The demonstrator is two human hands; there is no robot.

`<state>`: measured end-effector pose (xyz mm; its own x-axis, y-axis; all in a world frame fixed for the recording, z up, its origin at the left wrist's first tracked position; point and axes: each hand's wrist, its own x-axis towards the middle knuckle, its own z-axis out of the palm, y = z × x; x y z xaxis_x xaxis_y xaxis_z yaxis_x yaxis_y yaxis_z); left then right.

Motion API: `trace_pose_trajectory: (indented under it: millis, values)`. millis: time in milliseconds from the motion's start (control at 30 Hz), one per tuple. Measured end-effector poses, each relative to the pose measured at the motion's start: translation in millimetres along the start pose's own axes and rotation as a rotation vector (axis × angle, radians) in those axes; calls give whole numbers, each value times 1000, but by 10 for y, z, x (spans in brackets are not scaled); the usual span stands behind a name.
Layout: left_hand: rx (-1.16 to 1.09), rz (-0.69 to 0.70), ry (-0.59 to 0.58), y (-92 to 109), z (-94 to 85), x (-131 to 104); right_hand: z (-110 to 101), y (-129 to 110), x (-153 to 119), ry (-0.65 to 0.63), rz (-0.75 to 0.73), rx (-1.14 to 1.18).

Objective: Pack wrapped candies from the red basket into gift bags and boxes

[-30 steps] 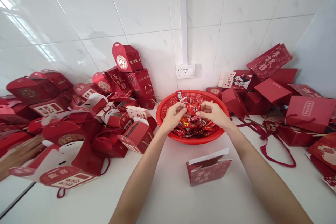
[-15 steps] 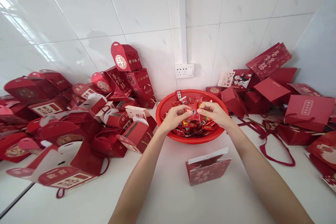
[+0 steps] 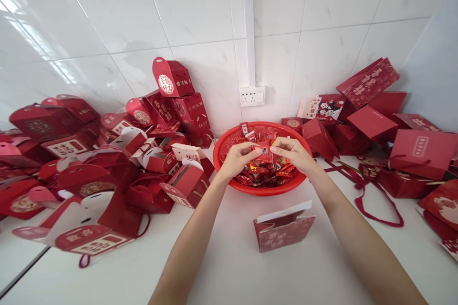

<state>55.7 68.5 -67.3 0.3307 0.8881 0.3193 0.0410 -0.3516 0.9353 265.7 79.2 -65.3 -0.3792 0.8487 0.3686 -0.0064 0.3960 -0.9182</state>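
Packet [image 3: 264, 151] pinched between the left hand [image 3: 239, 158] and right hand [image 3: 293, 153], above the basket [image 3: 270, 191] at center frame; an open bag [image 3: 285, 233] stands on the counter [image 3: 229, 267], lower center, with boxes [image 3: 183, 183] at left.

Soft, fairly bright light fills the view, and long white streaks of glare cross the glossy tiled wall [image 3: 200, 5] at the upper left. A faint, soft-edged shadow lies on the tiles beside the stacked boxes [image 3: 173, 78], while the near desk [image 3: 229, 271] dims to grey. Wide-angle distortion stretches the outer edges. Fine print on the pinched red packet [image 3: 264, 152] is too small and soft to read
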Motion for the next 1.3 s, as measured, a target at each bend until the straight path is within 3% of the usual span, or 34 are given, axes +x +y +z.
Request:
trace_pose_trajectory:
  millis: [300, 500, 600, 700, 900, 1033, 1200, 1300]
  values:
    - [1, 17, 44, -26, -7, 3, 1, 35, -11, 19, 20, -48]
    - [14, 67, 106, -63, -30, 9, 0, 56, 10, 86, 169, 79]
    - [41, 100, 75, -82, -36, 5, -10, 69, 4, 6, 266, 103]
    - [74, 96, 26, -93, -44, 4, -21, 88, -5, -26, 265, 116]
    - [175, 36, 33, -147, -77, 18, -48, 156, 18, 206, 124, 75]
    - [446, -69, 51, -148, -74, 6, -76, 205, 25, 340, 118, 83]
    - [730, -54, -95, -99, -36, -21, -99, 241, 27, 405, 111, 77]
    - [848, -146, -140, -92, -12, -31, -103, 246, 32, 427, 104, 71]
